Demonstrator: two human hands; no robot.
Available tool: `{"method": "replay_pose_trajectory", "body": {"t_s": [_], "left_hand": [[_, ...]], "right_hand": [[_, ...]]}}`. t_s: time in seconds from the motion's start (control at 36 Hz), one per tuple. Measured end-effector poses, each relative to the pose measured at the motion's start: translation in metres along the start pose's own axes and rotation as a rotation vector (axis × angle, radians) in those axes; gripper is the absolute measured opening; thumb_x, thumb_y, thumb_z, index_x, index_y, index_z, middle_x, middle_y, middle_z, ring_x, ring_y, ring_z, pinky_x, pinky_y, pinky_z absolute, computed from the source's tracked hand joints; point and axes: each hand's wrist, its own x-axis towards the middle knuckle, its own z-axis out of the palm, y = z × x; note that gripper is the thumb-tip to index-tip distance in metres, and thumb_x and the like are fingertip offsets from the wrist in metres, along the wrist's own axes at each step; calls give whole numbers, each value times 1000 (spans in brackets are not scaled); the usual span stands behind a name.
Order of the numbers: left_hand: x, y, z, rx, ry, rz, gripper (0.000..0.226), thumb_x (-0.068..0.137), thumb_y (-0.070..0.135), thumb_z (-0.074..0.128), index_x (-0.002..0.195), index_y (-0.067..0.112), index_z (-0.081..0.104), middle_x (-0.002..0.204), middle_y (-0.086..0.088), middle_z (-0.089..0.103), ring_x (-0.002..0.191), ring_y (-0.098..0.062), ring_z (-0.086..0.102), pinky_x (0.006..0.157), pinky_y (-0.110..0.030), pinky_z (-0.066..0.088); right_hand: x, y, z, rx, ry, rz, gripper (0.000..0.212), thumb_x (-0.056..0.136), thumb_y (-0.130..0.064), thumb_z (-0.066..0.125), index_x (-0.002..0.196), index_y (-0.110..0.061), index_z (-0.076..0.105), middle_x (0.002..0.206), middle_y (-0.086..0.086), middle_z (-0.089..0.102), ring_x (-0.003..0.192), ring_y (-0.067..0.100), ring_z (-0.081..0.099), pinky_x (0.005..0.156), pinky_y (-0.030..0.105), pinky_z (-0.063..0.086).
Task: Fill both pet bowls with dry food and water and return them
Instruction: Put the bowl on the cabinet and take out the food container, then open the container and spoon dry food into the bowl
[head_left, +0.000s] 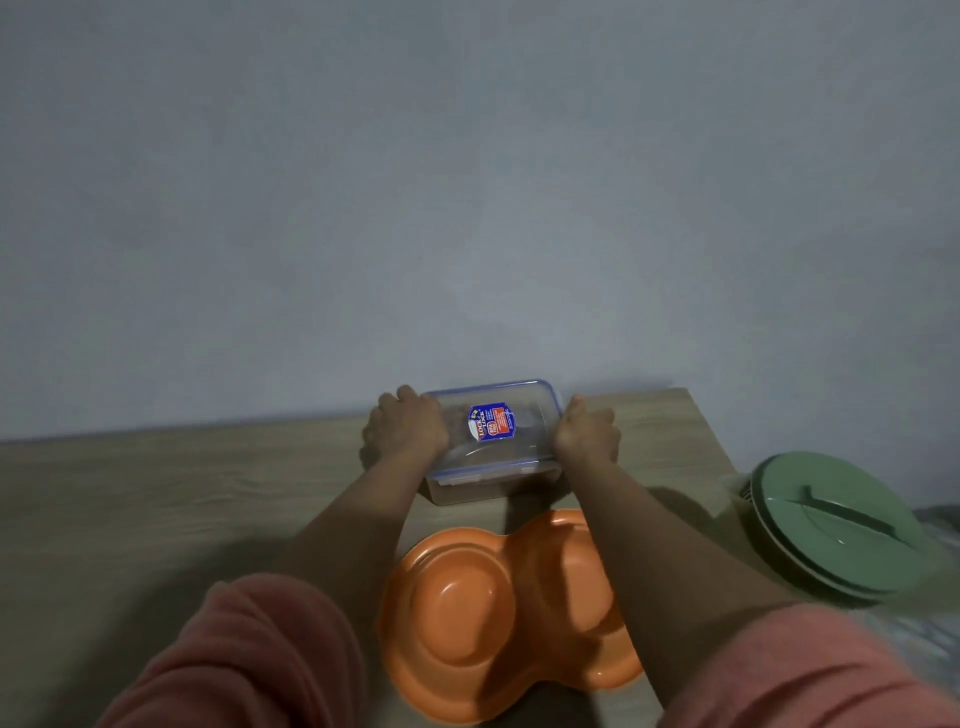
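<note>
A clear plastic food container (493, 441) with a blue-edged lid and a label stands on the wooden table near the wall. My left hand (405, 428) grips its left side and my right hand (587, 431) grips its right side, fingers curled over the lid's edges. In front of it, close to me, lies an orange double pet bowl (467, 613); both hollows look empty, and my right forearm crosses over the right one.
A green lidded vessel (841, 525) with a ridge handle on top stands at the table's (156, 519) right edge. A plain grey wall rises right behind the table. Bare wooden tabletop stretches to the left.
</note>
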Motion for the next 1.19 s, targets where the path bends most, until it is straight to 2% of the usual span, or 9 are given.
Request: {"method": "replay_pose_trajectory", "body": {"t_s": [0.19, 0.33, 0.5, 0.67, 0.83, 0.97, 1.03, 1.08, 1.19], "left_hand": [[17, 30, -15, 89, -88, 366, 44, 104, 31, 24, 124, 3, 51, 126, -21, 55, 117, -35, 51, 97, -44, 43], [23, 45, -10, 247, -188, 485, 59, 104, 38, 14, 128, 1, 55, 129, -22, 57, 119, -35, 52, 97, -40, 42], [29, 51, -7, 328, -249, 578, 54, 103, 26, 31, 152, 8, 15, 136, -21, 49, 123, -37, 49, 98, -44, 44], [40, 54, -2, 434, -346, 593, 66, 101, 22, 40, 154, 6, 4, 145, -24, 39, 130, -37, 44, 104, -43, 41], [41, 54, -4, 442, -313, 641, 64, 100, 22, 41, 153, 6, 9, 143, -22, 42, 128, -37, 46, 102, -44, 42], [35, 48, -8, 429, -229, 713, 69, 98, 31, 48, 155, 15, 12, 134, -19, 47, 122, -34, 49, 97, -40, 45], [28, 46, -14, 354, -168, 685, 55, 102, 33, 37, 150, 7, 26, 128, -21, 52, 117, -34, 52, 95, -40, 44], [21, 47, -24, 259, -127, 630, 57, 104, 42, 21, 130, 1, 50, 121, -23, 58, 112, -34, 54, 93, -41, 44], [12, 47, -52, 176, -51, 562, 69, 101, 50, 13, 117, -1, 58, 117, -22, 61, 108, -33, 56, 90, -39, 45]], "right_hand": [[-47, 12, 17, 364, 104, 350, 58, 97, -39, 45, 136, 2, 31, 141, 26, 38, 127, 41, 43, 102, 42, 38], [-63, 21, 35, 497, 49, 373, 58, 95, -42, 50, 131, 2, 37, 134, 23, 51, 121, 40, 51, 95, 40, 44], [-69, 16, 46, 643, 49, 400, 53, 93, -38, 56, 130, -3, 42, 127, 21, 57, 113, 39, 58, 96, 48, 49], [-68, 20, 48, 719, 40, 392, 52, 95, -38, 53, 132, -4, 40, 126, 18, 58, 114, 35, 57, 97, 42, 48], [-71, 22, 49, 755, 30, 358, 44, 95, -33, 54, 130, -8, 45, 122, 14, 61, 110, 31, 61, 93, 39, 52], [-73, 23, 38, 688, 36, 411, 61, 87, -36, 66, 131, -4, 39, 128, 20, 56, 114, 37, 57, 94, 41, 49], [-76, 20, 30, 677, 41, 447, 70, 82, -36, 72, 132, -3, 35, 132, 23, 52, 117, 40, 54, 97, 44, 47], [-79, 14, 20, 650, 64, 439, 73, 81, -36, 73, 132, -1, 33, 134, 25, 51, 119, 42, 52, 96, 43, 45], [-91, -6, 7, 608, 69, 350, 70, 81, -37, 72, 130, -1, 37, 133, 23, 52, 119, 41, 53, 96, 43, 46]]}}
